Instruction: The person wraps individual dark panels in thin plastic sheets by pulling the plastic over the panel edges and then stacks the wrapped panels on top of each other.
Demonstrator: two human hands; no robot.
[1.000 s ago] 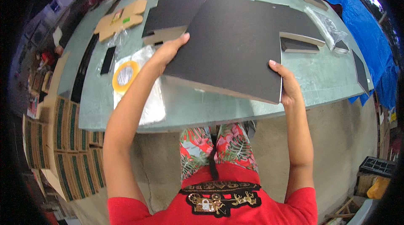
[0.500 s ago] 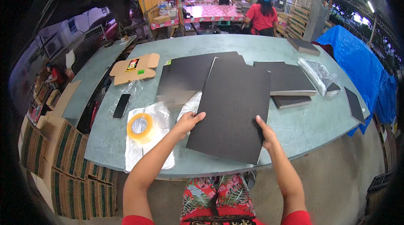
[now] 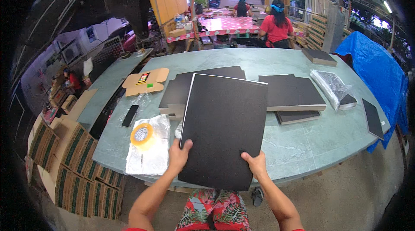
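Black board (image 3: 222, 131) spans my left grip (image 3: 178, 156) and right grip (image 3: 256, 164); both clasp opposite edges, apparently for balance.

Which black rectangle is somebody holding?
The big black rectangle in front, gripped between the left hand and right hand; the other black rectangles lie on the table, untouched.

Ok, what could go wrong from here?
The large flat black rectangle might slip, since the left hand and right hand hold only its sides, low down. Its lower end appears past the near edge of the grey-green table, so it could drop. The left hand might nudge the shiny plastic bundle beside it and the round yellow tape roll on top.
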